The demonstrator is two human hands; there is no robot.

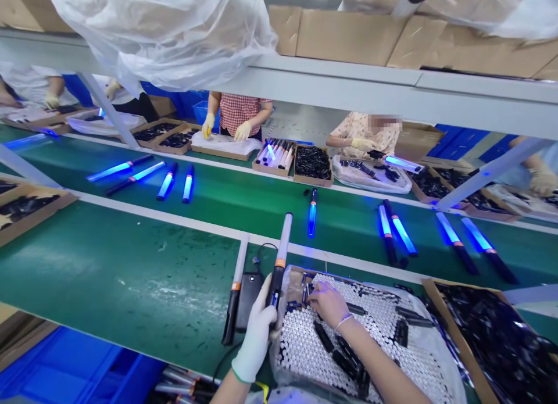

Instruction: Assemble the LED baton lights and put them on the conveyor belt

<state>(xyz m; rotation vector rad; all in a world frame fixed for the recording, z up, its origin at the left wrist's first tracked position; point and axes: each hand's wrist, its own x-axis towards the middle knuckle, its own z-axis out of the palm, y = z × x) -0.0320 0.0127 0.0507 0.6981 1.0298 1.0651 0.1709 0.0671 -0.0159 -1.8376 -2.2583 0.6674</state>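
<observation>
My left hand [258, 328], in a white glove, is closed around the black handle of a light baton [283, 247]. The baton points up and away, its clear tube unlit, with an orange band at the joint. A battery shows in the open side of its handle. My bare right hand [329, 304] reaches into a plastic-lined box of batteries [300, 340], mostly standing on end. Its fingers curl down among several loose batteries at the box's far left corner; what they pinch is hidden. Black handle covers [344, 360] lie on the batteries beneath my right forearm.
Left of my left hand lie another unlit baton [235, 288] and a black power bank [248, 299] with a cable. Blue-lit batons [311, 218] rest on the green belt [226, 200]. A carton of black parts [492, 328] stands right. Co-workers' gloved hands [242, 131] work opposite, under a shelf [349, 84].
</observation>
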